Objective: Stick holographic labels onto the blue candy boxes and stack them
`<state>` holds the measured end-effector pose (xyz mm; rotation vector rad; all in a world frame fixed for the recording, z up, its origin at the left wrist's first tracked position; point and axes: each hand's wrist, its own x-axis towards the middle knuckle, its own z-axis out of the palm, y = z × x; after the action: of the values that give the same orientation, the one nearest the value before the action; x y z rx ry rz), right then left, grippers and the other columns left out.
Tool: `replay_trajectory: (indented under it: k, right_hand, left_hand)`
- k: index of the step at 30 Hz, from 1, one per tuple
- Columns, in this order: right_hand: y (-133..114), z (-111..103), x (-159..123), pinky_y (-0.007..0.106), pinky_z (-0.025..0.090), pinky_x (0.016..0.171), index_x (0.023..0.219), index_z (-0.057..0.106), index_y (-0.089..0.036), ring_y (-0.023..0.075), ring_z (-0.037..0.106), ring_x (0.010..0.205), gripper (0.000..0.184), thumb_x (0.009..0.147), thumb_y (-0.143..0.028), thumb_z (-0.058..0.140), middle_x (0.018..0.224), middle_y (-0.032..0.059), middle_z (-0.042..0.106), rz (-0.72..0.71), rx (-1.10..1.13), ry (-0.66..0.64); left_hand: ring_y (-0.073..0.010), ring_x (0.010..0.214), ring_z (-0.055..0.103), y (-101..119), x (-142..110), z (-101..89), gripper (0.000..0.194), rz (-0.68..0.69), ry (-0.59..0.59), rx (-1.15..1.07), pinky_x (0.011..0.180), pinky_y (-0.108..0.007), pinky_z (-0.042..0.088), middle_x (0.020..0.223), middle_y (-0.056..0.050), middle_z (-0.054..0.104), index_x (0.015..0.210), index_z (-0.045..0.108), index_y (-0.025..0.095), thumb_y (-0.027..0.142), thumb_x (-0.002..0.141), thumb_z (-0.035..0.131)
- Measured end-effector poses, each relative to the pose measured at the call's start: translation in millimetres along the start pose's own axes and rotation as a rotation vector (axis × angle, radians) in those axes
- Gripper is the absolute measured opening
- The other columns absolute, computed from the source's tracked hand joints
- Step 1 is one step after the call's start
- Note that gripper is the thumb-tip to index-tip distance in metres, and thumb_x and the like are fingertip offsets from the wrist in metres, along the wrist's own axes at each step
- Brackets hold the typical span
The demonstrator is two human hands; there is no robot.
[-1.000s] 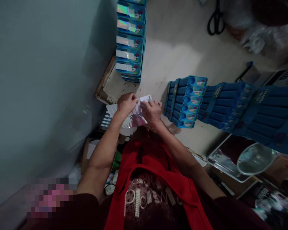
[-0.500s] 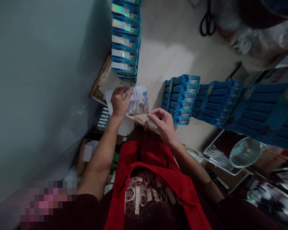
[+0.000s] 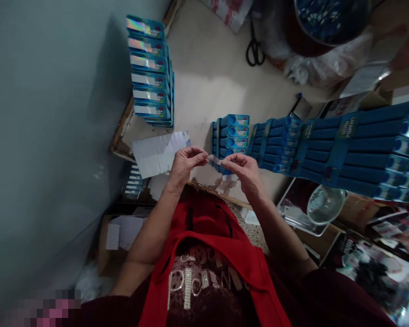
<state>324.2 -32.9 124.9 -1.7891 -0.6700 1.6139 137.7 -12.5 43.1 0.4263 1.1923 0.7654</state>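
Note:
My left hand (image 3: 185, 164) and my right hand (image 3: 244, 169) meet above the table's near edge, each pinching one end of a small shiny sticker strip (image 3: 215, 159). A white sticker sheet (image 3: 158, 152) lies flat on the table just left of my left hand. A row of blue tube-shaped packages (image 3: 230, 136) lies on the table right behind my hands, and more of them (image 3: 344, 145) stretch away to the right.
A stack of blue boxes with holographic labels (image 3: 149, 72) stands at the table's left edge by the wall. Black scissors (image 3: 255, 50) lie at the back, near plastic bags. A clear plastic lid (image 3: 325, 204) and magazines lie at the right. Cardboard boxes (image 3: 117, 236) sit below the table.
My left hand has put the sheet down on the table. Both hands have come together and now pinch a small strip between them. The camera view has shifted right.

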Motion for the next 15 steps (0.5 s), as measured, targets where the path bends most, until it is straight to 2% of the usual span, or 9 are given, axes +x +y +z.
replay_trajectory:
  k: [3, 8, 12, 15]
  right_hand:
    - [-15.0, -23.9, 20.8, 0.026, 0.038, 0.056, 0.073, 0.078, -0.021, 0.0116, 0.051, 0.060, 0.041, 0.063, -0.055, 0.098, 0.068, 0.0002, 0.069, -0.102, -0.066, 0.062]
    - [-35.8, -55.7, 76.4, 0.028, 0.044, 0.062, 0.074, 0.077, -0.019, 0.0141, 0.058, 0.066, 0.036, 0.070, -0.052, 0.091, 0.068, 0.0000, 0.068, -0.264, -0.231, 0.114]
    - [-39.3, -62.5, 118.5, 0.028, 0.044, 0.063, 0.074, 0.073, -0.018, 0.0134, 0.059, 0.065, 0.031, 0.076, -0.045, 0.088, 0.065, -0.0015, 0.065, -0.305, -0.376, 0.124]
    - [-37.4, -60.7, 136.8, 0.028, 0.047, 0.064, 0.074, 0.070, -0.019, 0.0142, 0.061, 0.066, 0.029, 0.080, -0.042, 0.087, 0.065, -0.0021, 0.062, -0.333, -0.435, 0.137]
  left_hand:
    - [-0.0133, 0.069, 0.072, 5.2, 11.4, 29.4, 0.043, 0.106, 0.063, -0.038, 0.075, -0.029, 0.064, 0.078, -0.001, 0.075, 0.081, 0.074, 0.019, 0.047, 0.065, 0.101]
    - [-0.0134, 0.069, 0.071, 22.0, 45.6, 70.3, 0.030, 0.193, 0.167, -0.002, 0.069, -0.027, 0.063, 0.078, -0.001, 0.076, 0.083, 0.074, 0.019, 0.038, 0.078, 0.096]
    - [-0.0127, 0.068, 0.071, 33.5, 69.3, 79.2, 0.026, 0.233, 0.203, 0.049, 0.066, -0.025, 0.061, 0.077, 0.000, 0.074, 0.084, 0.072, 0.019, 0.031, 0.080, 0.095]
    - [-0.0118, 0.066, 0.070, 35.3, 78.7, 79.1, 0.027, 0.235, 0.219, 0.059, 0.065, -0.023, 0.060, 0.074, 0.001, 0.072, 0.083, 0.071, 0.019, 0.029, 0.080, 0.095]
